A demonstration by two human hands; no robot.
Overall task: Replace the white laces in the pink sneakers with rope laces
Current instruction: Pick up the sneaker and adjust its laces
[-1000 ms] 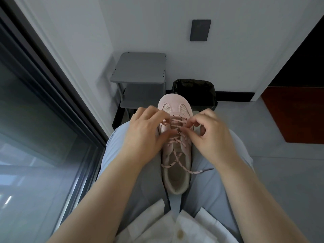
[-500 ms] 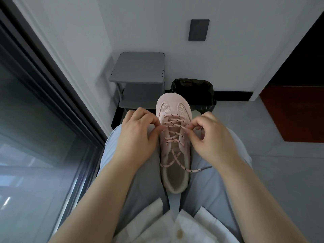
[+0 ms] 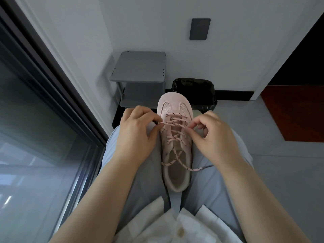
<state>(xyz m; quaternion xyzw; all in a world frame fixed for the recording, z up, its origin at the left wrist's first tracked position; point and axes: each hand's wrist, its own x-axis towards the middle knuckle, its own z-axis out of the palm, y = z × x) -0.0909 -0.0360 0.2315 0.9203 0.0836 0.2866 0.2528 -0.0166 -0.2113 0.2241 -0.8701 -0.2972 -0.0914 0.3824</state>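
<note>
Head view: a pink suede-and-mesh sneaker [image 3: 186,146] lies at frame centre, wedged between pale blue trouser legs [image 3: 149,174]. A pink, dark-flecked rope lace [image 3: 175,118] crisscrosses it. The left hand [image 3: 136,135] and right hand [image 3: 213,137] each pinch the lace at the upper eyelets. A dark window frame [image 3: 52,79] crowds the left; bare floor [image 3: 263,163] opens rightward. The sneaker's long axis runs vertically, toe towards the frame's top.

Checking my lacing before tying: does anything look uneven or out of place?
Near the collar the rope lace crosses slackly over the sneaker opening, and one tipped end trails onto the right trouser leg. Rows by the left hand and right hand look even.
</note>
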